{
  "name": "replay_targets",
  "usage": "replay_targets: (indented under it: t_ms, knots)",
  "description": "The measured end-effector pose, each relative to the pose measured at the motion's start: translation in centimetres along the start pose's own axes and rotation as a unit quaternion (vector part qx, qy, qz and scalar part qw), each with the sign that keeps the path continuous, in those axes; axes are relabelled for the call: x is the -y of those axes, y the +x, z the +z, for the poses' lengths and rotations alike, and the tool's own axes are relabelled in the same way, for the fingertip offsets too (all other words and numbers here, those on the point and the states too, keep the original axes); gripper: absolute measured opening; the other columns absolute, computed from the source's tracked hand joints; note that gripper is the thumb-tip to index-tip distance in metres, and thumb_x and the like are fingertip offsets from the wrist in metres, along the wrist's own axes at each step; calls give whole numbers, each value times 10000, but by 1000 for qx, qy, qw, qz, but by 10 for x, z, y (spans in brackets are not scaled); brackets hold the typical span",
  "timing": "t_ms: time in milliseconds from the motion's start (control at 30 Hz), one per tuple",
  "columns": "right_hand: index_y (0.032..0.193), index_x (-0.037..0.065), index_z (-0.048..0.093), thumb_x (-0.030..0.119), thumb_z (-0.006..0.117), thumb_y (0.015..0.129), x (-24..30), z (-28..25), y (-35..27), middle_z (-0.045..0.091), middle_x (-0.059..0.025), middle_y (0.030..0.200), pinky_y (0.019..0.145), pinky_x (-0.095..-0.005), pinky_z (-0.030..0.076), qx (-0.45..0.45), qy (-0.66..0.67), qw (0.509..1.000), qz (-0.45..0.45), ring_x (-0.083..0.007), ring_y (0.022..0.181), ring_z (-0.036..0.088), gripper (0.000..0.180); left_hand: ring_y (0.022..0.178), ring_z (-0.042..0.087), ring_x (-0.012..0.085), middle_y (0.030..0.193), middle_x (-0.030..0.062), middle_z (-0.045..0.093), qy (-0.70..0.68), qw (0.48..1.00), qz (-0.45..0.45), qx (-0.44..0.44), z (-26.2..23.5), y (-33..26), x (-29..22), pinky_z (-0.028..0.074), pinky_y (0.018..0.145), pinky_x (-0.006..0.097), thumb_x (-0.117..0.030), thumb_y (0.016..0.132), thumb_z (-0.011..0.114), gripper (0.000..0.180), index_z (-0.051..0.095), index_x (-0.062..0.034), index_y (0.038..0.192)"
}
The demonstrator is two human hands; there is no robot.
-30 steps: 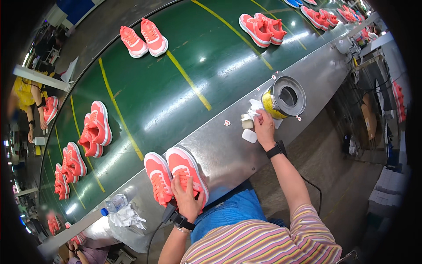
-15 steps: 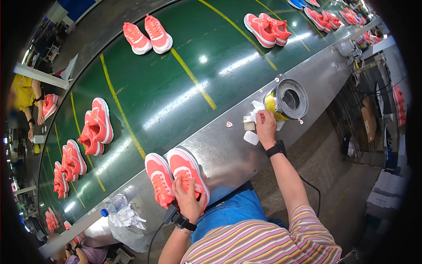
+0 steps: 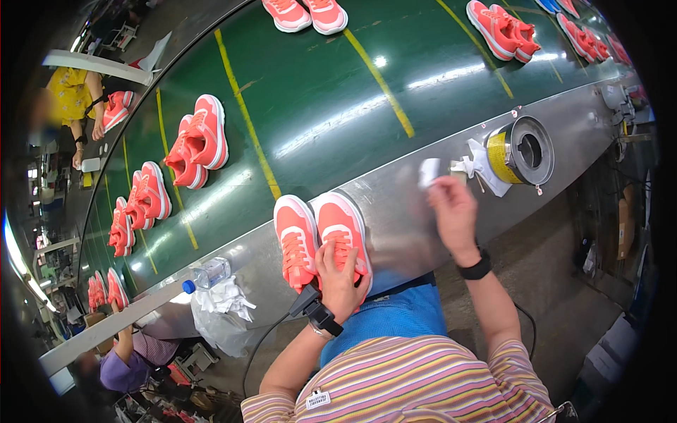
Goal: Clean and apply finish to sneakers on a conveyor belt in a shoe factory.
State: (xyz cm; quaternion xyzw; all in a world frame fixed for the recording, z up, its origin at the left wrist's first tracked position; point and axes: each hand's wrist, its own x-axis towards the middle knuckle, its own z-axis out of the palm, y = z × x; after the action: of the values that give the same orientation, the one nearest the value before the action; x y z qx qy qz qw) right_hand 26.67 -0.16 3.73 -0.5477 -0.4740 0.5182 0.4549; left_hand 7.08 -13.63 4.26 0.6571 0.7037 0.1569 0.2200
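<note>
A pair of coral-pink sneakers [image 3: 317, 236] stands side by side on the steel ledge [image 3: 395, 204] in front of me. My left hand [image 3: 340, 275] grips the heel of the right sneaker of that pair. My right hand [image 3: 451, 208] hovers over the ledge, blurred by motion, pinching a small white cloth [image 3: 428, 171]. Beyond it lie a crumpled white rag [image 3: 479, 161] and a round metal can with a yellow band [image 3: 522, 149].
A green conveyor belt [image 3: 317, 106] with yellow lines carries several pairs of pink sneakers [image 3: 197, 141]. A water bottle [image 3: 206, 273] and white plastic bag [image 3: 222, 303] sit at my left. Other people work at the far left and lower left.
My right hand has pulled back from the can toward the sneakers, carrying the small white cloth. The left hand has stayed on the sneaker heel.
</note>
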Motion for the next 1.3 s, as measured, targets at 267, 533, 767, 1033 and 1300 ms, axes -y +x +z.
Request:
replay_targets:
  t_ms: [267,533,767,1033,1300]
  knots:
    - [839,60,625,95,641,756,-64,89,-36,577,-93,792,672,-317,427,188,-96,977,12,-210,742,543,92,1190,273,460,1298,257,290,2,1000,6,-9,6,0,4,282,983,528,-173,594,743,563,537,-87,1111]
    - [780,41,617,94,653,736,-73,98,-37,514,-87,789,658,-319,419,167,-144,975,-31,-224,734,524,78,1189,271,465,1275,270,296,7,1000,18,-2,8,-1,8,288,975,530,-161,591,738,576,523,-81,1120]
    - [741,72,590,88,622,731,-67,96,-41,515,-88,806,718,-386,389,185,-171,968,-3,-266,805,504,36,1182,276,468,1274,273,300,20,1000,16,-4,9,0,9,287,974,532,-157,588,738,580,518,-77,1119]
    - [807,38,549,50,593,777,-76,96,-29,560,-79,926,767,-348,429,108,-84,980,-144,-239,897,544,54,1181,279,462,1282,272,297,28,999,15,5,10,2,6,289,974,531,-167,590,742,572,522,-74,1109]
    - [863,30,624,65,620,789,-60,87,-37,590,-70,813,662,-300,458,169,-13,984,56,-172,739,571,82,1184,272,461,1273,273,308,16,1000,15,-3,10,2,5,292,970,531,-160,590,730,555,528,-61,1096]
